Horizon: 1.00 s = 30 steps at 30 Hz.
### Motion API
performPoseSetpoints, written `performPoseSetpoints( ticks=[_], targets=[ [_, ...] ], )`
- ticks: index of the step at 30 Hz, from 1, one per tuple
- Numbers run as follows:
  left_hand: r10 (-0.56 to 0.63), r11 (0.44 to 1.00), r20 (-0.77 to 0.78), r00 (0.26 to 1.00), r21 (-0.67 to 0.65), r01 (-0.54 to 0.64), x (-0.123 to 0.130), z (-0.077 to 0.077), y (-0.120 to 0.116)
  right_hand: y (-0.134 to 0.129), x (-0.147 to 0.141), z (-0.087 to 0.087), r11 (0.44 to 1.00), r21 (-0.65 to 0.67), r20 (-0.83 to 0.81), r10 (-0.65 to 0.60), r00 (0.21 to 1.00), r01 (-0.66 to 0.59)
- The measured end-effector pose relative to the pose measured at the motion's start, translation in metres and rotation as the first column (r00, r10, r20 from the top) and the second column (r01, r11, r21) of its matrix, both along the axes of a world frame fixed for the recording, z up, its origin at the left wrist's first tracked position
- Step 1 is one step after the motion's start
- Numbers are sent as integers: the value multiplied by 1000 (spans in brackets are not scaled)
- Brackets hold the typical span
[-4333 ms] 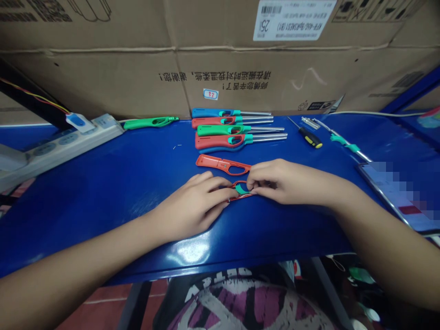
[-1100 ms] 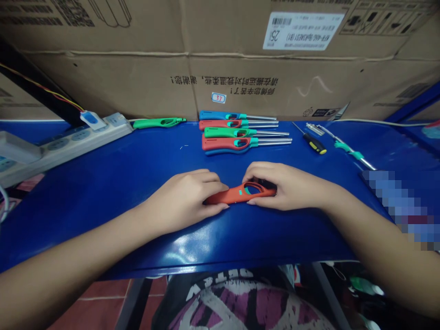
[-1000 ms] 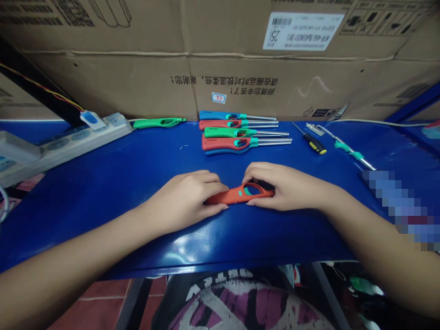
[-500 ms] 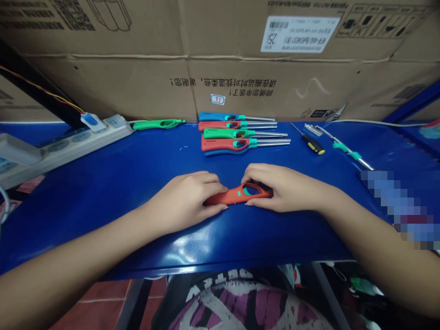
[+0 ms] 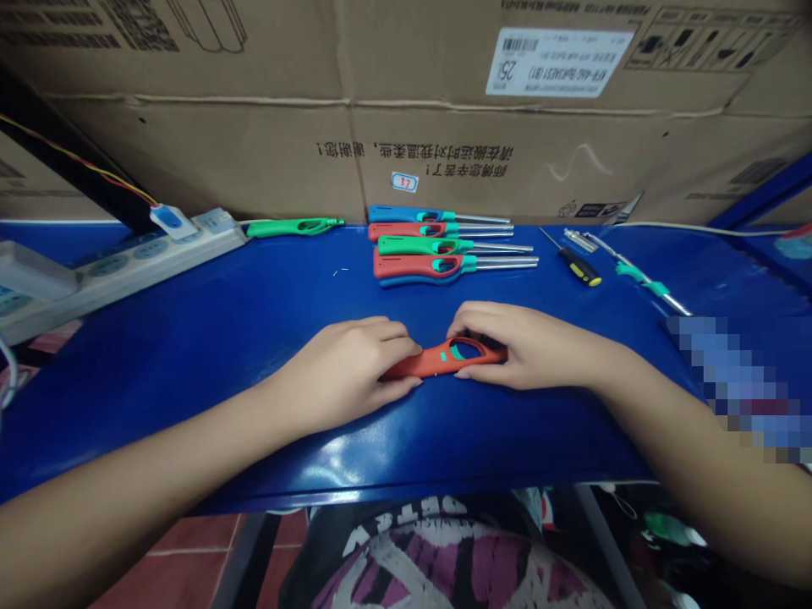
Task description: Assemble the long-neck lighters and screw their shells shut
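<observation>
Head view: orange casing in front of lighter stack, at blue tabletop, teal piece showing inside. Left hand: thumb and fingers closed around casing's left end. Right hand: thumb and fingers pinching right end, tip partly hidden. Green casing left of stack, power strip farther left; screwdriver right of stack; cardboard box behind stack.

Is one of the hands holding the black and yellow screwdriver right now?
No, the screwdriver lies on the blue table, while the left hand and right hand both hold the orange lighter casing.
</observation>
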<state>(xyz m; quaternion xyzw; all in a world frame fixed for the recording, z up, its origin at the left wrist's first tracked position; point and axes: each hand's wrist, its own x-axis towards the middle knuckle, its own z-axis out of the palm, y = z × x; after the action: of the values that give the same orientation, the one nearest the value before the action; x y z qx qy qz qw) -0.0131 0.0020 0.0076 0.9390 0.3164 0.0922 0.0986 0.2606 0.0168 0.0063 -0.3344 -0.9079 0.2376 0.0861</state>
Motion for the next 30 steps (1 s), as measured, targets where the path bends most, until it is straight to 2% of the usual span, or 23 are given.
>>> performPoseSetpoints(
  ticks=[6, 11, 16, 21, 27, 30],
  targets=[
    [3, 994, -78, 997, 106, 5, 3, -1, -4, 1, -1, -3, 1000, 28, -6, -12, 1000, 13],
    [-10, 977, -122, 993, 212, 36, 4, -5, -5, -2, -5, -3, 990, 142, 86, -8, 996, -4],
    [13, 987, -48, 999, 160, -5, -1, -8, 3, 2, -2, -5, 985, 164, 42, 48, 998, -54],
    [-16, 996, 51, 999, 89, 12, -1, -7, 6, 1, -3, -8, 950, 299, 53, 79, 995, -91],
    [-13, 993, 70, 997, 120, 5, -4, -8, 10, 4, -3, -8, 979, 199, 10, -40, 999, 37],
    [22, 995, 69, 997, 95, -28, -7, -10, 17, 8, 5, -4, 965, 238, -3, -112, 994, 109]
  ],
)
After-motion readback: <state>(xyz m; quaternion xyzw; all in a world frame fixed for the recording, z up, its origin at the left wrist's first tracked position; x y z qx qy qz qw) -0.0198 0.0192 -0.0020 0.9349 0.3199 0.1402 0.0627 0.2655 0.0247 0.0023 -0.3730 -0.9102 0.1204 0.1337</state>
